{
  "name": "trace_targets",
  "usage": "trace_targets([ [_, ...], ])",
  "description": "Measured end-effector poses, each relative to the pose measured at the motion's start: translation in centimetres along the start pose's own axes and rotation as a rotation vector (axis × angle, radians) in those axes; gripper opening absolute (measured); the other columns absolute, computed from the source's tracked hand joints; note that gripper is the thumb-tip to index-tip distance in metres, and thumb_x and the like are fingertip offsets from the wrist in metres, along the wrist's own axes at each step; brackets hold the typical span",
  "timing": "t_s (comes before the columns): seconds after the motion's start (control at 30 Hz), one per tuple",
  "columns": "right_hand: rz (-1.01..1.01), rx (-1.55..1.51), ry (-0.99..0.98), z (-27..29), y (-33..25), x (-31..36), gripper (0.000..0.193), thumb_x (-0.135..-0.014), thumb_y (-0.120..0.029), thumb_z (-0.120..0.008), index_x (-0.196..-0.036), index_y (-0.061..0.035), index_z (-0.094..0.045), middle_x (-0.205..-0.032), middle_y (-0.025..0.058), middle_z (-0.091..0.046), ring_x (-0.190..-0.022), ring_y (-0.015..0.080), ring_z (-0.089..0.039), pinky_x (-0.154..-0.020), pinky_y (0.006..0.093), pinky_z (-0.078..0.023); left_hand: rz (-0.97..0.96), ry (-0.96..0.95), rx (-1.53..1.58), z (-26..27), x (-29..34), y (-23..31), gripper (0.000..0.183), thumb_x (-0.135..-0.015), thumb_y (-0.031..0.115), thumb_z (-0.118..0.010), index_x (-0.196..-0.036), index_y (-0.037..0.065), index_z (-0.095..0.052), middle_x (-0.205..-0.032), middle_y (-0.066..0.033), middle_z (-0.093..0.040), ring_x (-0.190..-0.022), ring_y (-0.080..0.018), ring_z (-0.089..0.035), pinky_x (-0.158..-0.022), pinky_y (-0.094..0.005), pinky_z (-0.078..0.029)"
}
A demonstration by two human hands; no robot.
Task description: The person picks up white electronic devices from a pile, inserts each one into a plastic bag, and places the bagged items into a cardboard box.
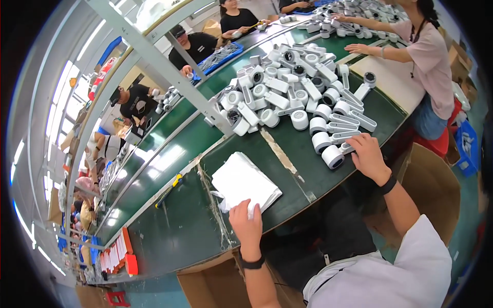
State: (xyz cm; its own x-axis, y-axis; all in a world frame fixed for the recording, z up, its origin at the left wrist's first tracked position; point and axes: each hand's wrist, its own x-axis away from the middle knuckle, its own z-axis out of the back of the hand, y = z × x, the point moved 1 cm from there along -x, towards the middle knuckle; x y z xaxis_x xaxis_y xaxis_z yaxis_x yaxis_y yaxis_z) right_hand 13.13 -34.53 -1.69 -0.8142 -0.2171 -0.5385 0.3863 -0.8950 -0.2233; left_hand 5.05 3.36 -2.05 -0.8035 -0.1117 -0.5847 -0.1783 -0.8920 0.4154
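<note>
Touching with the right hand (353, 153) the handle of a white round-headed device (333, 157), lying near the close edge of the dark green table (174, 233). Bending the fingers over that handle from the right, but giving no way of telling a closed grip from a light touch. Pointing the device's dark-ringed face toward the near edge. Lining up just beyond it a row of similar devices (319, 126), mostly with heads to the left and handles to the right. Spreading farther back into a large jumbled heap of white and grey devices (277, 99).

Resting the left hand (251, 206), loosely open with thumb apart from forefinger, at the near edge of a stack of thin white sheets (244, 179). Running a worn beige strip (281, 154) across the table between stack and row. Lying left of the stack, showing a yellow-handled tool (176, 180); standing at the table's left end, an orange box (132, 265) of upright white cards.

Sitting at the right in pink, stretching both arms over the table: a co-worker (434, 66). Standing below the right forearm, a cardboard box (434, 182).
</note>
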Motion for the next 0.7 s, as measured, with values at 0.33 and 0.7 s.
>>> trace_targets([
  [0.33, -0.004, -0.005, -0.025, -1.9, 1.5, -0.5, 0.042, -0.065, 0.002, -0.072, -0.104, -0.0084, -0.061, -0.106, 0.0079, -0.056, -0.106, 0.0282, -0.052, -0.088, 0.0391, -0.04, 0.072, -0.18, -0.219, -2.3, -0.7, -0.9, 0.013, -0.081, 0.022, -0.072, -0.089, 0.012, -0.072, -0.09, -0.0024, -0.066, -0.09, -0.0264, -0.056, -0.081, -0.0419, -0.038],
  [0.7, -0.293, -0.825, -0.249, 2.8, -3.4, -0.7, 0.034, -0.08, -0.006, -0.071, -0.105, -0.0051, -0.047, -0.089, 0.0067, -0.056, -0.084, 0.0183, -0.059, -0.074, 0.033, -0.047, 0.066, -0.067, -0.037, -1.0, -1.5, -0.5, 0.011, -0.088, 0.014, -0.064, -0.09, 0.004, -0.07, -0.087, -0.0121, -0.066, -0.083, -0.0332, -0.058, -0.074, -0.0397, -0.045],
])
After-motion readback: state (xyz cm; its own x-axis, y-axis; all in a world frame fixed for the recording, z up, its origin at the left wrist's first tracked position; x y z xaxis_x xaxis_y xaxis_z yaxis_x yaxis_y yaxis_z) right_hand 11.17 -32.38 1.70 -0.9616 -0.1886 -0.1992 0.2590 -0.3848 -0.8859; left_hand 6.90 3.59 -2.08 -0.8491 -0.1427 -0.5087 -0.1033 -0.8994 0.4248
